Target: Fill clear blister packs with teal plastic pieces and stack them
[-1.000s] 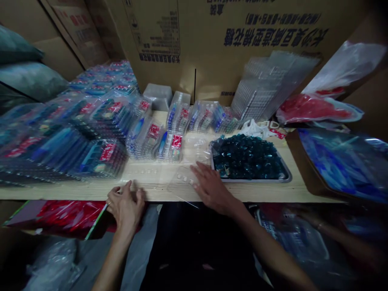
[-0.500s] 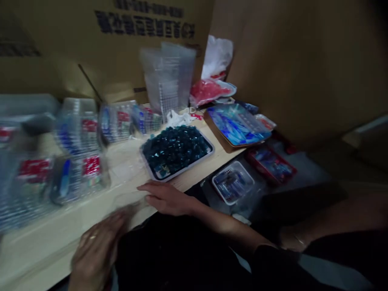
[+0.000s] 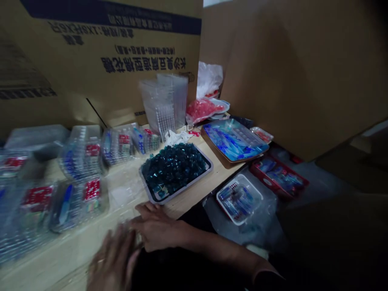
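My left hand (image 3: 113, 258), wearing a ring, is low in the view over the table's front edge. Its fingers are stretched out and blurred, with nothing visible in them. Close beside it, my right hand (image 3: 157, 228) lies at the table edge, fingers apart and slightly bent. Its fingertips are just below the near corner of a shallow tray (image 3: 178, 194) heaped with dark teal, glossy cubes (image 3: 174, 167). Left of the tray lies a clear plastic sheet or bag (image 3: 123, 192).
Clear packs with blue pieces and red cards (image 3: 91, 194) line the left. Clear plastic boxes (image 3: 165, 105) stand behind the tray. A carton of blue pieces (image 3: 235, 139) is at right. A white basket (image 3: 239, 200) and red basket (image 3: 279, 176) sit lower. Cardboard (image 3: 145, 44) walls the back.
The view has tilted up, so the table sits lower in the frame. My left hand has moved right, closer to my right hand. Another person's arm at lower right is gone from view.
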The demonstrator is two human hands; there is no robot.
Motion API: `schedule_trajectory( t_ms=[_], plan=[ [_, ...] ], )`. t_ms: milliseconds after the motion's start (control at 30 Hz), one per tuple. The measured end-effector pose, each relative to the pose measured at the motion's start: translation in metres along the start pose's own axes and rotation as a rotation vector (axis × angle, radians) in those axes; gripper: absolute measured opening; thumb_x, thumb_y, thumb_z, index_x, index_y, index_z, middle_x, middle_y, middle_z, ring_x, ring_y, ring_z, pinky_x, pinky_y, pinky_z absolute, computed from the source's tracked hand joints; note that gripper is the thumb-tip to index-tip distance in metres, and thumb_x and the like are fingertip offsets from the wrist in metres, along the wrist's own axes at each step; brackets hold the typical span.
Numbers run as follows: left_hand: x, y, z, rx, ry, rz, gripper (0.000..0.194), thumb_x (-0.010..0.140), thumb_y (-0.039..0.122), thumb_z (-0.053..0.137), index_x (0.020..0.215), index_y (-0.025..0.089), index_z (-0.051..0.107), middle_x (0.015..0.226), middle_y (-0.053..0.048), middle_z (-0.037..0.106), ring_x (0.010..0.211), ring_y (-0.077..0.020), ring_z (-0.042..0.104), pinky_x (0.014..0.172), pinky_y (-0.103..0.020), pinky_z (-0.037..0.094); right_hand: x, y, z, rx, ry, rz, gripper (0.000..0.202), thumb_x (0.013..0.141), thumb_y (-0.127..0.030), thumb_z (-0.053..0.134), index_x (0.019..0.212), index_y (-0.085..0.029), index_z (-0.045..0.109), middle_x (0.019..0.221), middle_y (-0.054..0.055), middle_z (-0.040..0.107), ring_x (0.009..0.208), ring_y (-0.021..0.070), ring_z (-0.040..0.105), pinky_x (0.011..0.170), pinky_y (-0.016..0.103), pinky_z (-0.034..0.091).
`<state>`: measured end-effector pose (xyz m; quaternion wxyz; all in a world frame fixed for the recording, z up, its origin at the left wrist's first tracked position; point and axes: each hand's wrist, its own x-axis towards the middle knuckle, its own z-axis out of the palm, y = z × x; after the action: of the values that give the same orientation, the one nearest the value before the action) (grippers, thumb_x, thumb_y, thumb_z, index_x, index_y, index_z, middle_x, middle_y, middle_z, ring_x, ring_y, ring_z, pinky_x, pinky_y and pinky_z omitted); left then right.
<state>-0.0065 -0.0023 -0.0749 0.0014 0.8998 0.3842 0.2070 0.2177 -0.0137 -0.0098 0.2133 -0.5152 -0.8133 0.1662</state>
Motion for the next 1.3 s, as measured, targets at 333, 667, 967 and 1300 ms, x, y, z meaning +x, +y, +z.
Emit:
schedule_trajectory(
  t_ms=[333, 667, 967, 1300],
  plan=[
    [0.011, -0.025, 0.040, -0.048, 0.173, 0.061, 0.051, 0.090, 0.020, 0.042, 0.141, 0.021, 0.048, 0.139, -0.011, 0.058, 0.137, -0.0303, 0.045, 0.094, -0.045, 0.055, 0.026, 0.111, -0.098, -0.383, 0.166, 0.563, 0.056, 0.082, -0.014, 0.052, 0.137, -0.018, 0.050, 0.130, 0.018, 0.046, 0.106, 0.0298, 0.054, 0.088, 0.044, 0.048],
    [0.056, 0.022, -0.023, -0.223, 0.236, -0.183, 0.024, 0.094, 0.021, 0.051, 0.114, 0.022, 0.064, 0.127, -0.010, 0.064, 0.128, -0.0296, 0.050, 0.103, -0.053, 0.044, 0.032, 0.134, -0.095, -0.527, -0.043, 0.563, 0.054, 0.079, -0.011, 0.055, 0.132, -0.017, 0.048, 0.117, 0.016, 0.054, 0.091, 0.0276, 0.065, 0.077, 0.036, 0.048],
    [0.180, 0.063, 0.004, -0.068, -0.146, -0.022, 0.027, 0.091, 0.005, 0.044, 0.108, 0.014, 0.063, 0.102, -0.010, 0.064, 0.096, -0.0217, 0.060, 0.083, -0.033, 0.050, 0.020, 0.152, -0.083, -0.282, 0.307, 0.516, 0.029, 0.087, -0.017, 0.045, 0.110, -0.016, 0.063, 0.095, 0.010, 0.067, 0.088, 0.0221, 0.063, 0.083, 0.033, 0.046],
    [0.204, 0.071, 0.030, 0.021, -0.226, -0.089, 0.023, 0.093, 0.006, 0.039, 0.103, 0.010, 0.059, 0.102, -0.017, 0.058, 0.101, -0.0277, 0.054, 0.083, -0.040, 0.047, -0.020, 0.162, -0.077, 0.270, 0.421, 0.491, 0.040, 0.080, -0.030, 0.050, 0.114, -0.019, 0.066, 0.071, 0.000, 0.057, 0.059, 0.0144, 0.047, 0.055, 0.025, 0.038]
  ],
)
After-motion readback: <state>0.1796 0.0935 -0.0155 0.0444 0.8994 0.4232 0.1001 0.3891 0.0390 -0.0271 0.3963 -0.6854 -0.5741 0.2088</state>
